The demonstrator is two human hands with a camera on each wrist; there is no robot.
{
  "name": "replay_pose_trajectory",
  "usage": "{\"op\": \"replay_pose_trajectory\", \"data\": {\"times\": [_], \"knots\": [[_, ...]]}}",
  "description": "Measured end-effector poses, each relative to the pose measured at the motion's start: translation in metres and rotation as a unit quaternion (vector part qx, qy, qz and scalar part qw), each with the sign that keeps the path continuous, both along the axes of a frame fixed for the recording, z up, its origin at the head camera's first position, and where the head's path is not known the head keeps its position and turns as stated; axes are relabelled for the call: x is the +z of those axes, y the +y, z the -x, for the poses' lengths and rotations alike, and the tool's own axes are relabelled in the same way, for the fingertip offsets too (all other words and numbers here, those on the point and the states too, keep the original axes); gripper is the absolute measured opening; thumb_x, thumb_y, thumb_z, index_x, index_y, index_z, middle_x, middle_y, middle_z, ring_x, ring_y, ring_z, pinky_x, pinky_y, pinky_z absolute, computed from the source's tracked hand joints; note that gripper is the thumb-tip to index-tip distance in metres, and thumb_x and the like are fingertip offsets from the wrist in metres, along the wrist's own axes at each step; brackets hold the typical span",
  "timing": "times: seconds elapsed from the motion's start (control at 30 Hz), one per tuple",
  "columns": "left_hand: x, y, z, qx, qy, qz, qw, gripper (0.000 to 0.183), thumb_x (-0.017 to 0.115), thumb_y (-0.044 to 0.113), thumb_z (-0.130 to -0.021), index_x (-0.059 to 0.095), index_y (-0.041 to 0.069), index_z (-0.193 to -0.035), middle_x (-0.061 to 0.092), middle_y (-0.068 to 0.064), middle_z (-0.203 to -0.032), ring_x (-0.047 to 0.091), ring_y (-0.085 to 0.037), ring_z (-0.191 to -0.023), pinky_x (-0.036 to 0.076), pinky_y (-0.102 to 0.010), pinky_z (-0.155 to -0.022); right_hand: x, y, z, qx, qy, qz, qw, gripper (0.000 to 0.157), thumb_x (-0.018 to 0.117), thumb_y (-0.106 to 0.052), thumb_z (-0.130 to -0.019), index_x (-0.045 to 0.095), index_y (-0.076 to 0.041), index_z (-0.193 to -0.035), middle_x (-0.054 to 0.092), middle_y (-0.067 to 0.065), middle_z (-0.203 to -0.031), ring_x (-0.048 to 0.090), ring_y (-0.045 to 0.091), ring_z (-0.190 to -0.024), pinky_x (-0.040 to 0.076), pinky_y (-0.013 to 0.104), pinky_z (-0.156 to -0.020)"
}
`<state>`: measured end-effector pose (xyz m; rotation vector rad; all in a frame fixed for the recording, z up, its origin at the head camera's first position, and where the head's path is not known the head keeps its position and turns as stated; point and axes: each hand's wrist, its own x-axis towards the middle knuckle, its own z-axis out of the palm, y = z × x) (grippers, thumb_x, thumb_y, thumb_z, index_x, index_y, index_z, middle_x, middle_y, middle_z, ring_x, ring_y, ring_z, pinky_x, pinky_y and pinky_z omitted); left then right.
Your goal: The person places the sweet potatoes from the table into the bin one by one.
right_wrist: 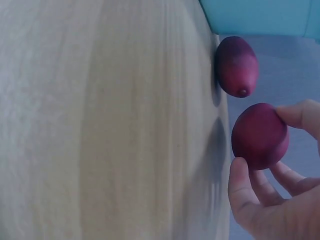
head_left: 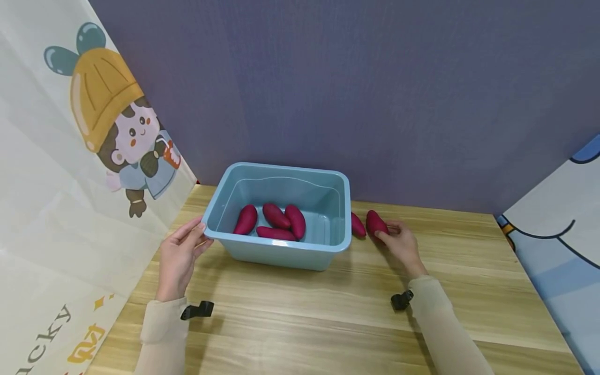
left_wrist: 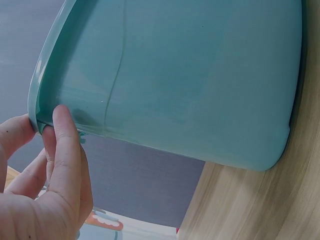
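A light blue plastic bin (head_left: 281,255) stands on the table with several dark red sweet potatoes (head_left: 275,215) lying in it. My left hand (head_left: 180,255) pinches the bin's near left rim; in the left wrist view the thumb (left_wrist: 15,132) is on one side of the rim and the fingers on the other. To the right of the bin, my right hand (head_left: 400,245) holds a sweet potato (head_left: 376,223) between thumb and fingers. The right wrist view shows this sweet potato (right_wrist: 260,136) above its shadow. Another sweet potato (head_left: 358,225) lies against the bin's right side, partly hidden by it.
The wooden table (head_left: 281,323) ends at a dark blue-grey panel (head_left: 337,94) behind the bin. A white cloth with a cartoon figure (head_left: 140,130) hangs along the left side. On the right is another printed cloth (head_left: 562,234). Each wrist wears a small black camera (head_left: 401,300).
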<state>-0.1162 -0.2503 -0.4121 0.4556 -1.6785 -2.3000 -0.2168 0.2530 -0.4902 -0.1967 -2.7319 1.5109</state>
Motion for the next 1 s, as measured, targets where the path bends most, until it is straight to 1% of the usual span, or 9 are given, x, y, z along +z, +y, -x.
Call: {"op": "replay_pose_trajectory", "data": {"times": [0.1, 0.23, 0.4, 0.5, 0.73, 0.9, 1.0], "knots": [[0.0, 0.0, 0.0, 0.002, 0.0, -0.004, 1.0, 0.045, 0.078, 0.018, -0.09, 0.066, -0.001, -0.129, 0.071, -0.006, -0.104, 0.07, -0.015, -0.083, 0.06, -0.029, -0.079, 0.006, 0.001, -0.002, 0.005, 0.004, 0.006, 1.0, 0.059, 0.074, -0.03, -0.092, 0.053, 0.005, -0.136, 0.061, 0.026, -0.127, 0.062, 0.035, -0.114, 0.049, 0.013, -0.079], [-0.001, -0.001, -0.001, 0.002, 0.002, -0.006, 1.0, 0.045, 0.078, 0.018, -0.09, 0.066, -0.001, -0.129, 0.071, -0.006, -0.105, 0.07, -0.015, -0.083, 0.06, -0.029, -0.079, 0.016, 0.0, -0.006, 0.011, 0.015, 0.013, 1.0, 0.058, 0.073, -0.029, -0.093, 0.053, 0.005, -0.136, 0.059, 0.027, -0.127, 0.061, 0.036, -0.112, 0.052, 0.013, -0.072], [-0.002, -0.001, -0.002, 0.0, 0.004, -0.008, 1.0, 0.045, 0.078, 0.018, -0.09, 0.066, -0.001, -0.129, 0.071, -0.007, -0.105, 0.07, -0.015, -0.083, 0.06, -0.029, -0.079, 0.034, -0.004, -0.01, 0.03, 0.053, 0.026, 0.998, 0.057, 0.074, -0.025, -0.093, 0.052, 0.007, -0.136, 0.058, 0.028, -0.127, 0.062, 0.04, -0.111, 0.051, 0.01, -0.072], [-0.001, -0.001, -0.002, -0.002, 0.006, -0.009, 0.9999, 0.045, 0.078, 0.018, -0.09, 0.066, -0.001, -0.128, 0.071, -0.007, -0.105, 0.07, -0.015, -0.083, 0.06, -0.03, -0.079, 0.049, -0.007, -0.012, 0.043, 0.074, 0.034, 0.996, 0.057, 0.074, -0.025, -0.094, 0.052, 0.006, -0.136, 0.057, 0.028, -0.128, 0.061, 0.041, -0.112, 0.05, 0.009, -0.074], [0.0, -0.001, -0.001, -0.01, 0.006, -0.005, 0.9999, 0.048, 0.078, 0.019, -0.09, 0.065, -0.002, -0.13, 0.071, -0.008, -0.107, 0.07, -0.017, -0.087, 0.059, -0.031, -0.081, 0.087, -0.013, -0.018, 0.062, 0.111, 0.019, 0.992, 0.055, 0.074, -0.028, -0.094, 0.053, 0.0, -0.136, 0.058, 0.021, -0.126, 0.058, 0.031, -0.106, 0.05, 0.013, -0.073], [0.001, -0.001, -0.001, -0.01, 0.004, -0.003, 0.9999, 0.049, 0.078, 0.019, -0.09, 0.063, -0.003, -0.131, 0.071, -0.008, -0.108, 0.07, -0.017, -0.087, 0.059, -0.03, -0.081, 0.11, -0.019, -0.015, 0.078, 0.146, 0.007, 0.986, 0.054, 0.075, -0.029, -0.093, 0.056, -0.002, -0.135, 0.061, 0.018, -0.124, 0.061, 0.027, -0.101, 0.053, 0.016, -0.072], [0.001, -0.001, -0.001, -0.009, 0.003, 0.001, 1.0, 0.049, 0.077, 0.019, -0.091, 0.063, -0.004, -0.132, 0.07, -0.007, -0.108, 0.07, -0.017, -0.087, 0.059, -0.03, -0.081, 0.128, -0.027, -0.014, 0.085, 0.154, -0.008, 0.984, 0.055, 0.076, -0.033, -0.091, 0.057, -0.006, -0.135, 0.062, 0.015, -0.125, 0.062, 0.027, -0.101, 0.054, 0.02, -0.072]]}}
